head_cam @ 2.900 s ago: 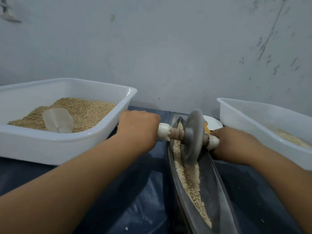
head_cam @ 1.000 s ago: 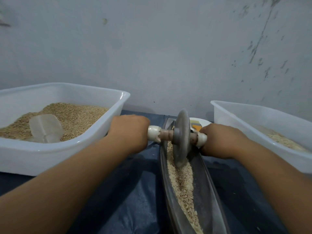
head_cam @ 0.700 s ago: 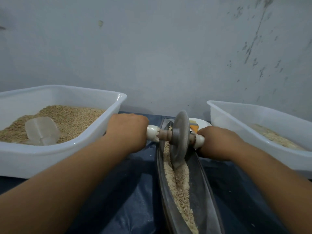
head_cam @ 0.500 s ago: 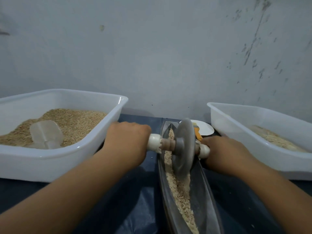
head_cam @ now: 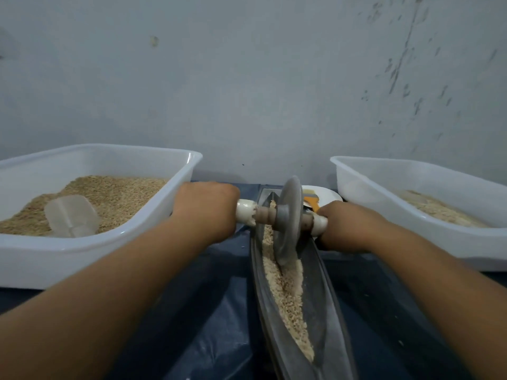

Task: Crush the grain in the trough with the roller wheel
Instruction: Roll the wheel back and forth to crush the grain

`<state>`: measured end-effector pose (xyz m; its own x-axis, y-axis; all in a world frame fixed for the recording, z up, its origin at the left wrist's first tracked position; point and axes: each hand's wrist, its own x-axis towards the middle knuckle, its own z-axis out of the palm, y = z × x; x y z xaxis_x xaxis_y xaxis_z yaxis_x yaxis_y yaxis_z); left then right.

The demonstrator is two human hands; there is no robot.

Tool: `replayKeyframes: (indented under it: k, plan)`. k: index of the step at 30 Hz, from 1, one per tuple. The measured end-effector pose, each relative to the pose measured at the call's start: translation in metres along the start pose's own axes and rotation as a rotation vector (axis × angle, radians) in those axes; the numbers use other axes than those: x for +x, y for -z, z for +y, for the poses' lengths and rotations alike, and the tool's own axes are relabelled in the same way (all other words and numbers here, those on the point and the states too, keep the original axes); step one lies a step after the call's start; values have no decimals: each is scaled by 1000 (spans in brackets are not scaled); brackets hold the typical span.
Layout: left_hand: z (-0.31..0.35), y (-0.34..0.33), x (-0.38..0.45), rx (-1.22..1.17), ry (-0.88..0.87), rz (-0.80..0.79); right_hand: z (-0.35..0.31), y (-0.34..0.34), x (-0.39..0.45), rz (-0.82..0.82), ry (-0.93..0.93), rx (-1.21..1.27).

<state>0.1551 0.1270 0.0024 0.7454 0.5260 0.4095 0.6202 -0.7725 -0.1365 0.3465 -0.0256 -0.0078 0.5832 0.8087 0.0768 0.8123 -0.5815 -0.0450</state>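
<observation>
A grey metal roller wheel (head_cam: 288, 215) stands on edge in the far part of a long narrow metal trough (head_cam: 329, 319) that runs from the wall towards me. Pale crushed grain (head_cam: 288, 294) lies along the trough floor, and the wheel's lower rim sits in it. A wooden axle with white ends passes through the wheel. My left hand (head_cam: 204, 212) grips the left handle. My right hand (head_cam: 345, 226) grips the right handle, which it mostly hides.
A white tub (head_cam: 90, 245) of whole grain with a clear plastic scoop (head_cam: 72, 216) stands on the left. Another white tub (head_cam: 428, 229) holding a little grain stands on the right. A small white plate (head_cam: 326, 197) lies behind the trough. Dark blue sheeting (head_cam: 208, 319) covers the table.
The wheel has been rolled back and forth in the far half of the trough, a little towards me and then back towards the wall. Both hands have kept their grip on the handles.
</observation>
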Motion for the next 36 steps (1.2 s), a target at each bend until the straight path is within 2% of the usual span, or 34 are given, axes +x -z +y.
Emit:
replayKeyframes:
  k: [3,7,11,13,17,19,23,25,29,33,36]
  plan:
    - [0,0,5,-32,19,-36,-2,4,2,21,-6,-11]
    - [-2,-16,-18,0,-15,111,3,-5,-6,115,24,-87]
    - [-6,-14,4,-103,75,-100,-11,15,9,58,86,-140]
    - [-8,-17,4,-155,96,-144,-16,21,10,101,94,-178]
    - [-13,-31,-21,-99,87,-12,-8,7,2,235,118,-250]
    - [-11,-27,-12,-50,54,30,-3,5,3,175,110,-206]
    - [-2,-11,14,-27,29,-36,-4,10,12,39,77,-116]
    - [-3,-9,9,-25,16,-20,-2,5,6,49,51,-87]
    - [-5,-16,-9,24,-67,126,9,-11,-5,129,46,-81]
    - [-2,-7,10,-13,10,-10,-3,4,8,51,33,-73]
    - [-3,-8,-1,-15,16,-27,-2,2,1,101,35,-121]
